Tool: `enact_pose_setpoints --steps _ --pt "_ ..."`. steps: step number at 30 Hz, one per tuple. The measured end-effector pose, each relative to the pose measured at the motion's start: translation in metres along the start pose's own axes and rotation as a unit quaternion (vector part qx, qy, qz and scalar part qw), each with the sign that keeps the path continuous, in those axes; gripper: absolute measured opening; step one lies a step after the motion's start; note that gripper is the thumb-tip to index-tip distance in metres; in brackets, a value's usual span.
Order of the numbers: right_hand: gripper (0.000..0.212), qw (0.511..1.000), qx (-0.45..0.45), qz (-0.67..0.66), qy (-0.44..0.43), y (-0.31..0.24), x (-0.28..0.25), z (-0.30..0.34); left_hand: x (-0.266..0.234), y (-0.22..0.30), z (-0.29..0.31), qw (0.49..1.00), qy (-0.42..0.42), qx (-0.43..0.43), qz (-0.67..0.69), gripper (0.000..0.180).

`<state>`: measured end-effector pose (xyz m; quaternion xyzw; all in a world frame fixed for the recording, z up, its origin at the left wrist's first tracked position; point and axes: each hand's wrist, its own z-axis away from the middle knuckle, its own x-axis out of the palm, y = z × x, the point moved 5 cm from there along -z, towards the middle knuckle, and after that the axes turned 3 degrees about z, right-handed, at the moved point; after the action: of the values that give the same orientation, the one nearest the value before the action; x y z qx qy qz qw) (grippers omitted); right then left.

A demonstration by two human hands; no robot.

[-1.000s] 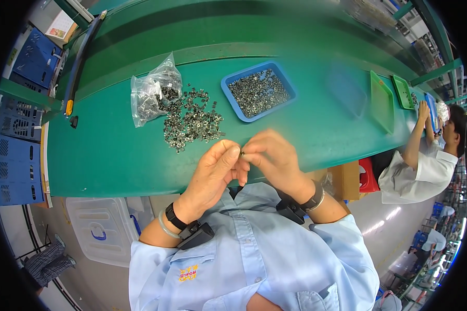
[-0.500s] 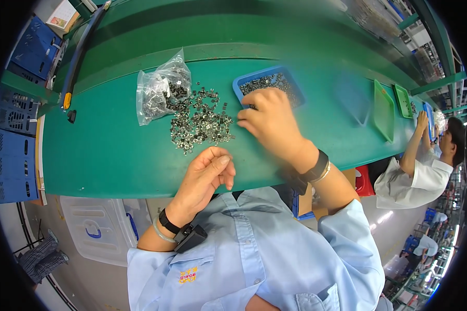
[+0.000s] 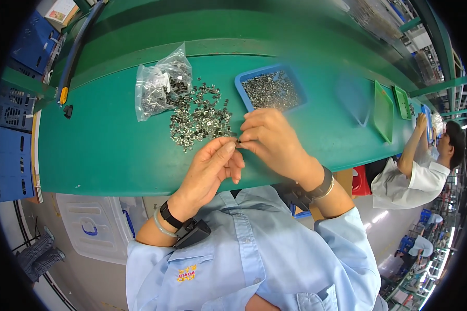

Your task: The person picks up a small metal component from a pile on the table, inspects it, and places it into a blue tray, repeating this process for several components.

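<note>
My left hand [image 3: 213,166] and my right hand [image 3: 270,137] meet fingertip to fingertip over the near edge of the green table [image 3: 104,150], pinching a small dark metal part [image 3: 238,141] between them. Just beyond the fingers lies a loose pile of small metal parts [image 3: 200,119]. A clear plastic bag [image 3: 158,88] with more such parts lies at the pile's far left. A blue tray [image 3: 272,89] filled with metal parts stands behind my right hand.
Two green trays [image 3: 383,111] lie further right on the table. Another person in a white shirt [image 3: 415,176] works at the right end. Blue crates [image 3: 10,140] stand at the left, and a white plastic bin [image 3: 96,223] sits under the table.
My right hand came back from the blue tray toward me and joined the left hand. My left hand rose slightly to meet it.
</note>
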<state>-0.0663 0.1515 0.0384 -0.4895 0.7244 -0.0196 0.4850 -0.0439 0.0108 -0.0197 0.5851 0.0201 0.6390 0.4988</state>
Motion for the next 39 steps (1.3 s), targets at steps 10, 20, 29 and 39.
enact_pose_setpoints --steps 10,20,29,39 --pt "0.027 0.998 0.048 0.028 0.013 -0.009 -0.017 0.016 0.012 -0.010 -0.008 0.999 -0.009 0.028 -0.033 0.021" --pt "0.024 0.993 0.062 0.049 0.082 -0.008 -0.013 0.031 0.014 -0.012 -0.009 0.999 0.007 0.018 -0.037 0.020" --pt "0.022 0.997 0.034 0.043 0.055 -0.012 -0.014 0.026 0.010 -0.010 -0.006 0.999 0.001 0.030 -0.041 0.019" --pt "0.020 0.997 0.059 0.017 0.053 -0.015 -0.013 0.029 0.013 -0.007 -0.001 0.999 -0.017 0.033 -0.031 0.017"
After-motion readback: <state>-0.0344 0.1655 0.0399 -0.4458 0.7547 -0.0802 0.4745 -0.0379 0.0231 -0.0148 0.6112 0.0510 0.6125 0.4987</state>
